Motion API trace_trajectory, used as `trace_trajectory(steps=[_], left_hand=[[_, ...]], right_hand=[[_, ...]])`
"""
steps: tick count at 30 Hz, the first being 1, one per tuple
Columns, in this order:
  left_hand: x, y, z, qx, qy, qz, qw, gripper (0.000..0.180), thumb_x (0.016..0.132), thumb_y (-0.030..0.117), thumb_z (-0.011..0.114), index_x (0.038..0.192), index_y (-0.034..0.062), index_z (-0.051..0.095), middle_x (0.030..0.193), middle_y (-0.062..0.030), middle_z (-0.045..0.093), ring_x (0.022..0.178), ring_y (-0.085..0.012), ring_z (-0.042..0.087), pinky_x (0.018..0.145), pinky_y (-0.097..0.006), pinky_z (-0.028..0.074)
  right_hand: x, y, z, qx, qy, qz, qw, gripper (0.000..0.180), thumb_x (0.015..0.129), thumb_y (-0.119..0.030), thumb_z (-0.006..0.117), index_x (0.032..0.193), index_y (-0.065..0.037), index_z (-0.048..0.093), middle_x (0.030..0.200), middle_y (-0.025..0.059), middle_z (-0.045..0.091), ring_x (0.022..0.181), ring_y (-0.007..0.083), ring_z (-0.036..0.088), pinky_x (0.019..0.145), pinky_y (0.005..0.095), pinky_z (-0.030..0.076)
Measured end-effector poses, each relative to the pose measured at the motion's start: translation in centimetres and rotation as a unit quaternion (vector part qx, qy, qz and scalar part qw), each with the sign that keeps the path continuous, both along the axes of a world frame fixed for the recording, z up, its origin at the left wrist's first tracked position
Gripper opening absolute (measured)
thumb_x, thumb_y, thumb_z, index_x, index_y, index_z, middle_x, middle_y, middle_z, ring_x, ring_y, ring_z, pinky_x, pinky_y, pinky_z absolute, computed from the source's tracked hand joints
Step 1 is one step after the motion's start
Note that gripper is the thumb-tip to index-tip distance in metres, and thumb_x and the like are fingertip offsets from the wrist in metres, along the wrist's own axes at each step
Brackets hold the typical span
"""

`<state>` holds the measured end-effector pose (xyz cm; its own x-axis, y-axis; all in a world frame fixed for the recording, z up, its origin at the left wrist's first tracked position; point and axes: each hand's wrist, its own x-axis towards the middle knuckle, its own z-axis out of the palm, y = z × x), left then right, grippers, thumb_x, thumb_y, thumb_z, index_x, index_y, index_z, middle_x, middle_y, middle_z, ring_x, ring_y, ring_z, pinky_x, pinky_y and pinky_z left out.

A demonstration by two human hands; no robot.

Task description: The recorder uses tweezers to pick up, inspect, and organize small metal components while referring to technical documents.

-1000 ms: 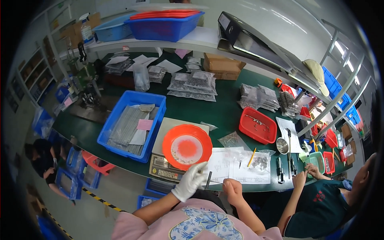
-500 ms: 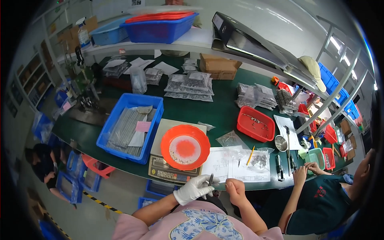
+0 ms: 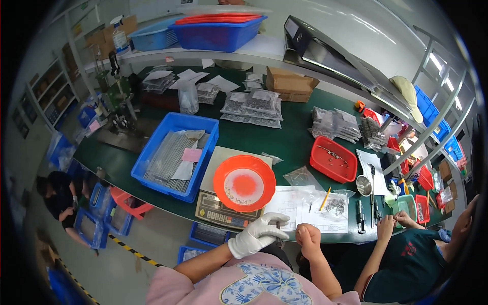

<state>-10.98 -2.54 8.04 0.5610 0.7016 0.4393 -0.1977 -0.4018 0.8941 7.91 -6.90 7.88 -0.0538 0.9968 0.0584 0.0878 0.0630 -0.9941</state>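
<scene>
My left hand [image 3: 258, 235], in a white glove, is closed at the table's front edge. Between its thumb and fingers is a small dark rod-like piece [image 3: 278, 224], partly hidden by the glove. Bare and curled, my right hand [image 3: 308, 239] is just to the right of it, its thumb pressed to the fingers; whatever it may grip is hidden. Beyond my left hand, an orange bowl [image 3: 270, 184] with small pieces inside rests on a weighing scale [image 3: 223, 209]. Printed drawing sheets [image 3: 284, 199] lie past my right hand, with a yellow pencil [image 3: 325, 199] and small metal parts [image 3: 335, 206] on top.
A blue bin [image 3: 209, 145] of thin rods stands left of the scale. A red tray [image 3: 333, 158] holds small pieces. Bagged parts [image 3: 252, 107] are stacked farther back. At the right, a co-worker's hands [image 3: 394, 223] work near a green tray [image 3: 405, 206]. A shelf [image 3: 269, 47] spans the back.
The whole view has shifted, so the table appears farther right. My gloved fingers have spread slightly around the dark piece, and my right hand has turned a little. The orange bowl stays on the scale.
</scene>
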Motion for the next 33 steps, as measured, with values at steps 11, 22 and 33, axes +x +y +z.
trace_trajectory(steps=[11,22,33], left_hand=[[0.5,0.5,-0.8,0.205,0.015,0.118,0.972,0.035,0.082,0.012,0.048,0.116,0.0068,0.042,0.098,-0.0017,0.052,0.079,-0.0122,0.053,0.051,-0.020,0.046],[0.1,-0.6,-0.8,0.012,-0.038,0.003,0.999,0.027,0.081,0.009,0.048,0.106,0.0017,0.048,0.106,-0.0094,0.048,0.099,-0.0151,0.046,0.074,-0.026,0.044],[0.3,-1.3,0.7,-0.405,0.026,-0.108,0.908,0.031,0.084,0.019,0.046,0.113,0.0088,0.046,0.067,-0.0039,0.054,0.043,-0.0082,0.046,0.039,-0.016,0.037]], right_hand=[[-0.6,-0.1,0.7,0.026,-0.036,0.019,0.999,0.032,0.084,-0.014,0.038,0.053,-0.003,0.035,0.047,0.0020,0.035,0.042,0.0101,0.031,0.039,0.0249,0.024],[-0.5,-0.2,0.2,-0.004,0.024,0.006,1.000,0.029,0.081,-0.010,0.040,0.054,-0.002,0.038,0.048,0.0060,0.038,0.042,0.0145,0.035,0.041,0.0269,0.028],[0.3,0.0,0.6,0.229,-0.238,0.066,0.941,0.028,0.080,-0.009,0.041,0.054,-0.003,0.037,0.049,0.0068,0.038,0.041,0.0156,0.034,0.041,0.0274,0.028]])
